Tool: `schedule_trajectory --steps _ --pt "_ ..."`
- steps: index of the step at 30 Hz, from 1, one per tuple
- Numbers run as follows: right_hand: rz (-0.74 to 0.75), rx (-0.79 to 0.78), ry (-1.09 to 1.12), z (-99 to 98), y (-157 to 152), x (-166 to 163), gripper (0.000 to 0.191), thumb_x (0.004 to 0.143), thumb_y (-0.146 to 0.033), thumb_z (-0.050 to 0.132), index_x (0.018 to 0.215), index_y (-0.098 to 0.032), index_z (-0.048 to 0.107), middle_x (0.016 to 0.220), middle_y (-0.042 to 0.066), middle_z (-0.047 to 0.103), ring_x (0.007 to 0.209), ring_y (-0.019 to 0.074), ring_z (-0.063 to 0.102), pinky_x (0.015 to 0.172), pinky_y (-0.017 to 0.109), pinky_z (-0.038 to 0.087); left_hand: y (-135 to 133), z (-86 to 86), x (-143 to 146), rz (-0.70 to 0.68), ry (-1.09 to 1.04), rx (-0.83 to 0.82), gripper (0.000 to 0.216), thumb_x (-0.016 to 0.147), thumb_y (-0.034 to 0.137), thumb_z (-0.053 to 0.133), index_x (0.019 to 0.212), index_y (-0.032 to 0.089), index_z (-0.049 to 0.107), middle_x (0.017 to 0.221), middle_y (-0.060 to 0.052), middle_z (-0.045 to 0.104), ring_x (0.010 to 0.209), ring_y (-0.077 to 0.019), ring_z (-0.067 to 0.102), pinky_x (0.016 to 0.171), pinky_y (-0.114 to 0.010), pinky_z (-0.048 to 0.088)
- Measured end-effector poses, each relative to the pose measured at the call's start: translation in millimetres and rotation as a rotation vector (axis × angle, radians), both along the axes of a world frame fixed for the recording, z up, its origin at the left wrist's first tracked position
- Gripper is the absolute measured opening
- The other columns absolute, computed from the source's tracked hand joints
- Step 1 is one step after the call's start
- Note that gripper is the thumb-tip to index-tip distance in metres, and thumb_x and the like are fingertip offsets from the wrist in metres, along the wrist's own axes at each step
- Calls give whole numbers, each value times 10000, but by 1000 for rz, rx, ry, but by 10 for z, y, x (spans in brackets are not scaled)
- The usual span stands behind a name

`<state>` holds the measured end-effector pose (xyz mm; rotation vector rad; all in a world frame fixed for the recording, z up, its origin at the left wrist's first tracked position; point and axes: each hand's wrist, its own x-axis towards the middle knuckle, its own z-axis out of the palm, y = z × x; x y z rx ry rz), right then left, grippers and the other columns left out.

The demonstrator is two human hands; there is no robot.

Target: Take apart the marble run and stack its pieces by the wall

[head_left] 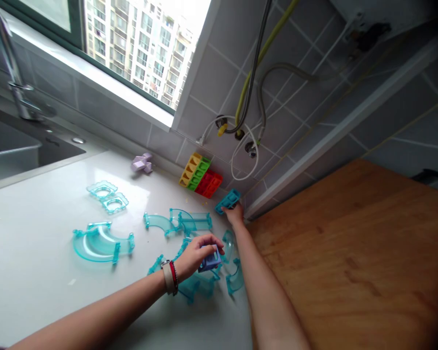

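My left hand (199, 253), with a watch and a red band on the wrist, is closed around a purple toy block (209, 259) above a group of clear teal track pieces (200, 284). Farther off, at the counter's right back corner, my right hand (235, 214) grips a blue toy block (228, 201) with hollow compartments. Left of that block, a row of yellow, green and red blocks (201, 176) stands along the wall. Curved teal track pieces (104, 241) and two scalloped teal plates (116, 203) lie to the left.
A lilac block piece (142, 164) sits near the back wall. The sink (12, 146) and its tap (20, 92) are at the far left. Pipes and a looped white cable (257, 160) hang on the tiled wall. A wooden panel (357, 253) borders the white counter (40, 228) on the right.
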<state>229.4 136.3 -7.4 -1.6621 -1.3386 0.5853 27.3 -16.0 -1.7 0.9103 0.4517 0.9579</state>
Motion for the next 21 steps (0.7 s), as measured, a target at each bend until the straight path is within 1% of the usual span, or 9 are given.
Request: schedule_trajectory --steps 1,3,6,11,21 --pt "20 -36 -45 -29 72 34 287 918 -317 735 1138 -146 665 1130 82 721 989 222 704 888 411 580 -1 -14 7 -6 -13 -22 229 805 345 713 914 146 683 865 -74 729 662 -152 632 606 -288 571" --pt "56 -96 -128 -87 189 94 291 985 -339 654 1212 -157 641 1207 83 671 1025 223 686 885 432 588 1 -44 19 -16 -33 -60 250 798 360 725 920 146 680 854 -74 731 678 -164 644 611 -301 578" --pt "92 -154 -231 -178 327 151 329 984 -345 655 1262 -173 620 1263 92 645 1071 239 670 901 441 583 8 -83 29 -26 -41 -74 258 782 358 737 915 143 682 843 -75 734 685 -166 647 620 -303 578" --pt "116 -192 -350 -305 489 196 341 984 -347 654 1273 -171 613 1275 96 640 1081 243 667 908 450 581 19 -107 27 -25 -5 -57 261 780 361 730 913 141 686 848 -80 740 732 -167 643 641 -275 558" --pt "83 -196 -529 -443 585 242 336 987 -354 649 1266 -170 617 1262 95 645 1066 238 671 899 444 583 28 -133 35 -38 26 -24 292 789 387 715 924 131 679 865 -88 746 760 -178 646 673 -277 525"
